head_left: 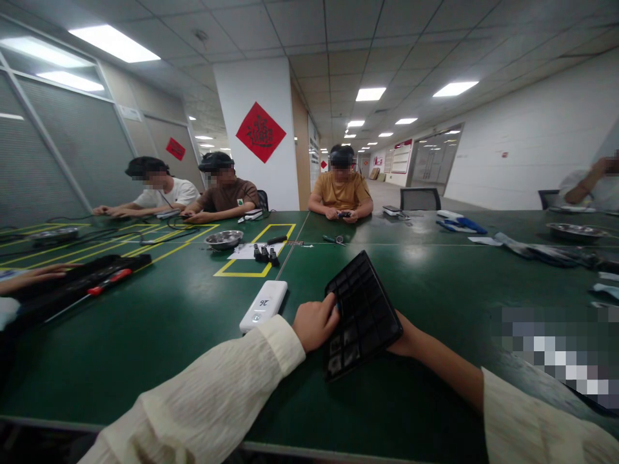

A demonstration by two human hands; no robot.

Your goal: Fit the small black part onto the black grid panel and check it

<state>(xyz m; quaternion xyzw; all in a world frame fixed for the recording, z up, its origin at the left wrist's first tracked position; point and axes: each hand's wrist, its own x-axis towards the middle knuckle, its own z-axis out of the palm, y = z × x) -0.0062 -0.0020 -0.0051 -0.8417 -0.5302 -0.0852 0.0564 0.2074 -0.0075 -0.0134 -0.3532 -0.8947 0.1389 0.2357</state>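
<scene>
A black tray divided into several small square compartments [362, 303] is tilted up above the green table. My right hand [404, 336] grips it from behind at its lower right edge, with most of the fingers hidden by the tray. At the tray's left side, my left hand [315, 322] has its fingers curled together, their tips over the compartments. Whether something small is pinched there cannot be made out. Some lower compartments look lighter, but their contents are unclear. A white power bank marked 26 [264, 305] lies just left of my left hand.
On the green table [203, 361] are a metal bowl [224, 240], black cylindrical parts [265, 254] and a red-handled screwdriver [110, 281]. A co-worker's hand [43, 277] rests at the left. Other people sit across the table. Blue cloth-like items [461, 225] lie right.
</scene>
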